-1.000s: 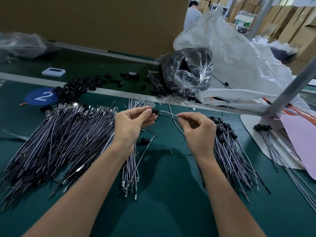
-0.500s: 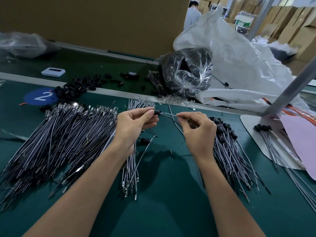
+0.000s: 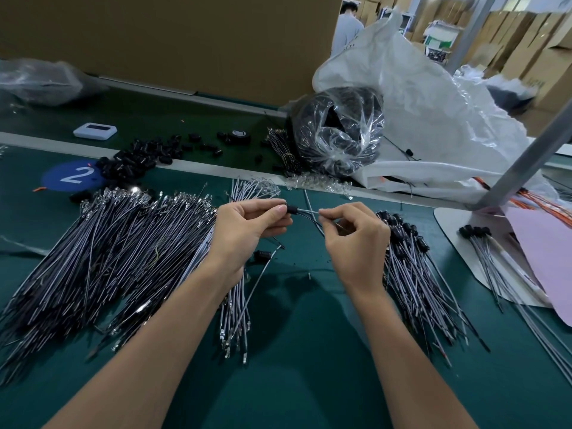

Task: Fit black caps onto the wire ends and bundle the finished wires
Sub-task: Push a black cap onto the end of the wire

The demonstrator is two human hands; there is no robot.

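Both hands are holding a cap (image 3: 292, 209) and wire (image 3: 309, 213) above the desk (image 3: 303, 351).
The left hand (image 3: 250, 226) is pinching the cap between thumb and forefinger; the right hand (image 3: 356, 243) is pinching the wire just beside it, between the bare wires (image 3: 108, 249) and the capped wires (image 3: 411, 274).

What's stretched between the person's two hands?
In the head view, thin grey wires run from the small black cap pinched by the left hand to the right hand.

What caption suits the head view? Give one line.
Left hand pinches a cap, right hand pinches the wires entering it, over a table of wire piles.
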